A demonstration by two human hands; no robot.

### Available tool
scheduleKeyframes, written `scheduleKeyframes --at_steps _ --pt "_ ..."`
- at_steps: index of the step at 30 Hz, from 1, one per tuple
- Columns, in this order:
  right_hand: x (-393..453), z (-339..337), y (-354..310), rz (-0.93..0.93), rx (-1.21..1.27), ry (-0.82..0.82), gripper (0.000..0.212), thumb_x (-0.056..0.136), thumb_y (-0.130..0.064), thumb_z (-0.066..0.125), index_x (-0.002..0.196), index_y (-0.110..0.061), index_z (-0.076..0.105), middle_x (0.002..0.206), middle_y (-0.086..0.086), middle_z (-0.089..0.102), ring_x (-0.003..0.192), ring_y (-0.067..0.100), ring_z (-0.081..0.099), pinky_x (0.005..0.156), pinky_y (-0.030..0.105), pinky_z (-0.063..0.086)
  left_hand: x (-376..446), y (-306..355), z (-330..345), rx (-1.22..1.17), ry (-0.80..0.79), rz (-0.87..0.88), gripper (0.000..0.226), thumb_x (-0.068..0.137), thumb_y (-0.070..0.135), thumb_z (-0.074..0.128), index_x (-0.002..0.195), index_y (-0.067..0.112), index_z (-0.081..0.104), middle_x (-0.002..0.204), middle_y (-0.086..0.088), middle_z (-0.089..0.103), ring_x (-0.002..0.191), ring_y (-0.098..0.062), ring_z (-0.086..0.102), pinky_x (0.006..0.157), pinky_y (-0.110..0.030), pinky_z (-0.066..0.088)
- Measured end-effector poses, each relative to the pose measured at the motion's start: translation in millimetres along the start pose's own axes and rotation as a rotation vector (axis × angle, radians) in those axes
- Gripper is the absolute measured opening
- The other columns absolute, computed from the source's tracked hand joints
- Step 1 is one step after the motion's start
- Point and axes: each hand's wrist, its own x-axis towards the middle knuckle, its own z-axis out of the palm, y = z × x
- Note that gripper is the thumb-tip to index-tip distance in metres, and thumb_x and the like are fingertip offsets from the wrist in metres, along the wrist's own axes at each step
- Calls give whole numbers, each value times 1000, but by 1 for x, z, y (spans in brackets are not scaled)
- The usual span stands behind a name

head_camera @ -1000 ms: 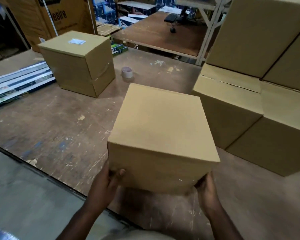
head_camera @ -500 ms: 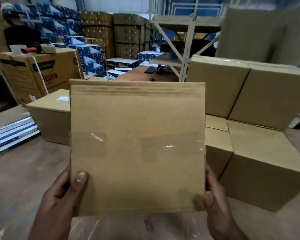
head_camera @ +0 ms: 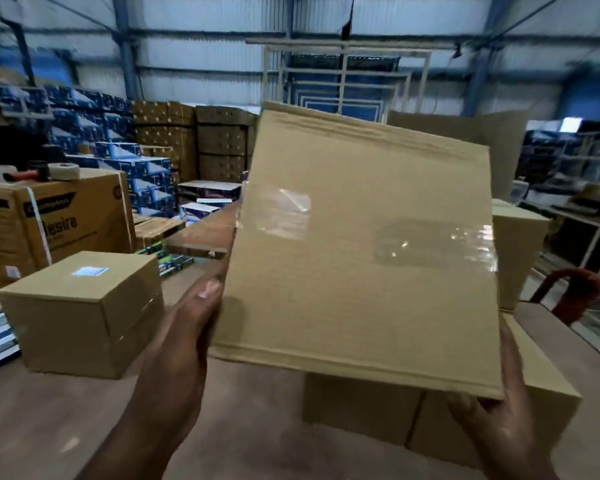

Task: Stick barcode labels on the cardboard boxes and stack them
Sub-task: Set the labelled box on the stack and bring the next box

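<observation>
I hold a plain cardboard box (head_camera: 364, 258) raised in front of me, tilted, its taped side facing the camera. My left hand (head_camera: 184, 327) grips its left edge and my right hand (head_camera: 496, 424) supports its lower right corner. Behind and below it stands a stack of plain cardboard boxes (head_camera: 361, 407), mostly hidden. To the left, a labelled box (head_camera: 84, 313) sits on the wooden platform (head_camera: 257, 445) with a white barcode label (head_camera: 89, 271) on its top.
A large printed carton (head_camera: 49, 223) at the left carries a tape roll (head_camera: 64, 170) and a tape dispenser. A red trolley handle (head_camera: 575, 289) stands at the right. Stacked blue and brown cartons and metal racks fill the background.
I have lifted the box from the platform up to chest height and shifted it right, tilting it. My view has risen from the floor to the warehouse beyond.
</observation>
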Motion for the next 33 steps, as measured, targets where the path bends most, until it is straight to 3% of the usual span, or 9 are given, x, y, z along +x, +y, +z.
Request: scheduleKeyframes --at_steps 2,5,9,14,17,22,26,30,33 --pt "8 -20 20 65 189 179 87 59 -46 89 139 -46 53 133 -27 66 122 5 65 89 17 58 13 3 9 148 -255 212 38 93 49 63 127 34 73 144 8 63 139 -14 53 113 -33 44" --pt "6 -37 40 255 531 348 136 29 -48 103 153 -33 48 139 2 67 115 30 71 85 44 63 37 -17 18 554 -450 514 63 96 58 57 145 17 55 162 8 41 153 -16 33 121 -34 36" --pt "-8 -17 64 309 762 474 113 24 -48 102 130 -28 67 115 -5 78 93 16 78 75 38 63 59 -42 26 709 -235 263 116 57 105 45 157 51 22 170 25 4 159 -14 5 123 -60 21" --pt "-18 -21 96 313 749 480 47 74 -26 75 121 -27 72 122 -1 76 94 12 77 75 34 64 69 -64 24 898 -326 49 101 51 112 27 144 72 19 171 20 1 158 -17 7 121 -68 18" --pt "-10 -23 97 368 288 335 51 99 -15 61 142 -42 55 141 -11 62 121 16 65 89 34 63 75 -62 24 899 -340 70 93 53 108 42 138 74 28 168 27 9 156 -15 17 119 -66 25" --pt "11 -28 90 278 -162 219 28 98 -59 48 123 -64 60 165 -26 30 152 9 30 122 52 34 90 -57 27 921 -344 181 90 62 71 76 144 44 52 159 22 39 150 -2 25 123 -53 31" --pt "27 -43 101 208 -46 159 91 67 -101 49 143 -50 50 138 -34 59 129 -8 55 107 30 49 99 -79 32 865 -348 293 79 74 44 87 145 36 55 163 17 36 151 0 27 122 -35 33" --pt "45 -58 75 -9 -401 134 60 101 -61 52 155 -50 29 132 -58 43 122 -29 45 92 15 43 106 -106 36 837 -368 312 84 84 27 84 154 42 39 168 24 13 153 -4 21 120 -42 38" --pt "67 -72 60 -59 -570 7 83 103 -26 60 160 -57 7 159 -41 23 139 -6 41 104 29 50 113 -113 48 895 -369 362 85 87 23 81 156 42 35 169 21 12 153 -6 21 120 -43 39"
